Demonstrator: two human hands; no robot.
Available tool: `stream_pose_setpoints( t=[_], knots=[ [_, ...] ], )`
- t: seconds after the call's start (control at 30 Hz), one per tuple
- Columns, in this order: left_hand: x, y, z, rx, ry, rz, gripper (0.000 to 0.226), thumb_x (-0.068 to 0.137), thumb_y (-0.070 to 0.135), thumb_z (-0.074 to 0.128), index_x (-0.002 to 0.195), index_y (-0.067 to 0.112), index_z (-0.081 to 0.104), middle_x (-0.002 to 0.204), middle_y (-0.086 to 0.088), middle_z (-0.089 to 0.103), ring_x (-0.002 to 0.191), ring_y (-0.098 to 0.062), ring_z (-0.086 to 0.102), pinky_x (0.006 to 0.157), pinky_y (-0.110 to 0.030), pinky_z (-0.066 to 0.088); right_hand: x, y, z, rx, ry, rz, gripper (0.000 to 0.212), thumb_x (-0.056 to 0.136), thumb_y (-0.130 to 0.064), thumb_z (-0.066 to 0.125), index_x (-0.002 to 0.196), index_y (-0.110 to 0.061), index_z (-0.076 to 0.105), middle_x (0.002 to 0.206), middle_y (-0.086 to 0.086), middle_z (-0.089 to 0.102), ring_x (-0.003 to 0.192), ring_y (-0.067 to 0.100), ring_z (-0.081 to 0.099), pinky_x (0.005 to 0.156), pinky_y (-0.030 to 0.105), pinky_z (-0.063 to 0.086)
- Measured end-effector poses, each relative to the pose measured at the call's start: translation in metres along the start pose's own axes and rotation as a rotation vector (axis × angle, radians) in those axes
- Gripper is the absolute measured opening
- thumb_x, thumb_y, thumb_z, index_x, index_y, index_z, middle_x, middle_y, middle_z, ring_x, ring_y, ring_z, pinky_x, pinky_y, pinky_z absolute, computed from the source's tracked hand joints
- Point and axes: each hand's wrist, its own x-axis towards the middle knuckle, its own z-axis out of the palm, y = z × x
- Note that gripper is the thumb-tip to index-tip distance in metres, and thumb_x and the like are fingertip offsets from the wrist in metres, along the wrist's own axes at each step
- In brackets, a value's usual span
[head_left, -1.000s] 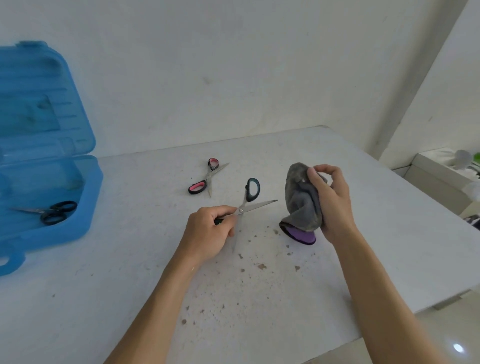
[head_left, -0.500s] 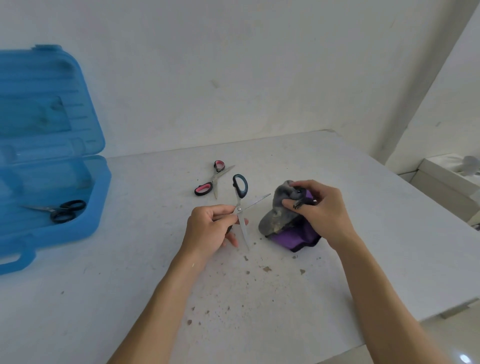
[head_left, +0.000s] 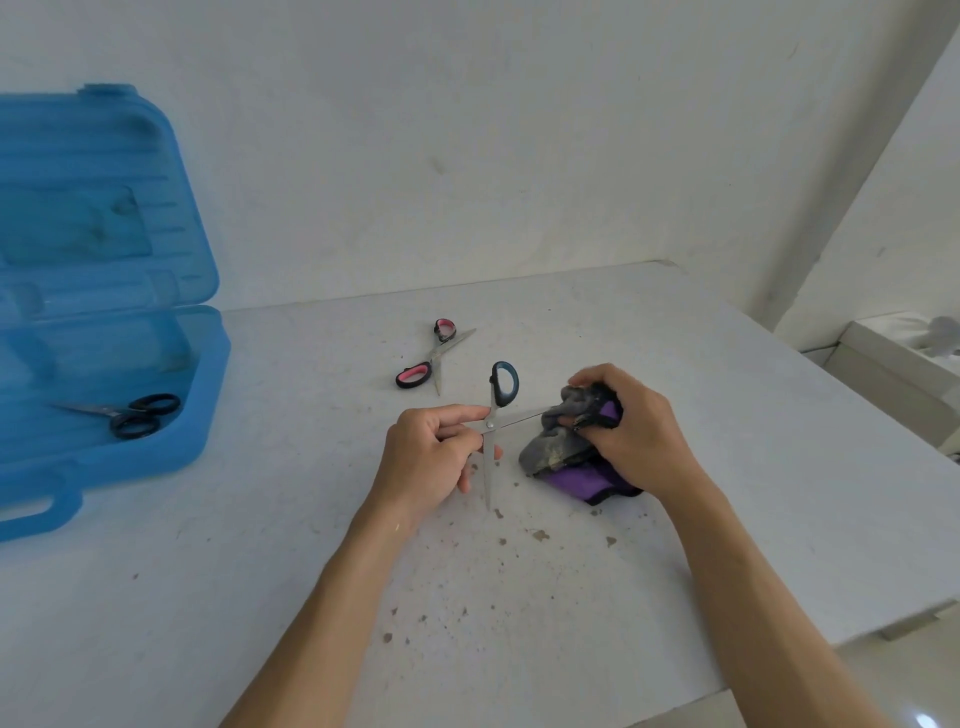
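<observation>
My left hand (head_left: 431, 457) grips one handle of a pair of blue-handled scissors (head_left: 503, 384), whose blades are spread wide. One blade points down at the white table (head_left: 260, 571); the other reaches right into a grey and purple cloth (head_left: 558, 449). My right hand (head_left: 636, 431) grips the bunched cloth around that blade tip, and the cloth's lower part rests on the table.
A pair of pink-handled scissors (head_left: 434, 356) lies spread apart on the table behind my hands. An open blue plastic case (head_left: 104, 332) stands at the left with black-handled scissors (head_left: 140, 415) inside. Brown specks dot the table surface. The table's edge runs along the right.
My right hand has lowered the cloth from mid-air onto the table and bunched it over the blade tip. The scissors have swung, so one handle now points up.
</observation>
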Motion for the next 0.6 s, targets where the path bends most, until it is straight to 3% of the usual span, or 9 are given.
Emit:
stream_pose_setpoints(
  t=[0.13,0.23,0.33,0.5,0.6],
  knots=[
    [0.0,0.0,-0.001,-0.038,0.012,-0.001,0.035,0.094,0.004,0.058,0.114,0.025,0.078,0.077,-0.002,0.08,0.044,-0.008,0.039,0.05,-0.025,0.037,-0.003,-0.003,-0.003,-0.022,0.038,0.002,0.023,0.083,-0.012,0.08,0.09,-0.026,0.063,0.107,-0.01,0.062,0.098,0.005,0.06,0.082,0.018,0.051],
    [0.001,0.0,-0.005,-0.08,-0.014,0.004,0.037,0.094,0.003,0.057,0.111,0.026,0.08,0.075,-0.008,0.078,0.05,-0.012,0.037,0.05,-0.022,0.035,-0.004,-0.005,-0.004,0.059,0.054,0.046,0.025,0.083,-0.004,0.074,0.082,-0.019,0.054,0.108,-0.01,0.07,0.103,0.002,0.066,0.086,0.024,0.056],
    [0.0,0.001,-0.005,-0.091,-0.067,0.003,0.038,0.095,0.002,0.057,0.109,0.028,0.08,0.077,-0.011,0.078,0.05,-0.011,0.038,0.051,-0.022,0.034,-0.005,-0.005,-0.01,0.102,0.11,0.099,0.028,0.086,-0.003,0.071,0.08,-0.023,0.052,0.092,-0.01,0.074,0.09,0.006,0.069,0.075,0.026,0.058],
    [0.003,-0.009,0.001,-0.037,-0.032,0.057,0.023,0.098,0.014,0.064,0.111,0.026,0.08,0.077,0.0,0.078,0.069,-0.013,0.061,0.069,-0.027,0.045,0.003,-0.012,-0.034,0.021,0.293,0.073,0.026,0.084,-0.009,0.077,0.084,-0.024,0.056,0.086,-0.003,0.066,0.084,0.016,0.063,0.071,0.029,0.052],
    [0.005,-0.011,0.008,0.077,0.058,0.141,0.02,0.096,0.023,0.07,0.114,0.026,0.079,0.076,0.011,0.077,0.072,-0.004,0.069,0.069,-0.013,0.05,0.02,-0.032,-0.047,-0.11,0.209,-0.083,0.018,0.081,-0.019,0.071,0.085,-0.023,0.053,0.09,-0.004,0.058,0.081,0.004,0.055,0.069,0.018,0.04]
  ],
)
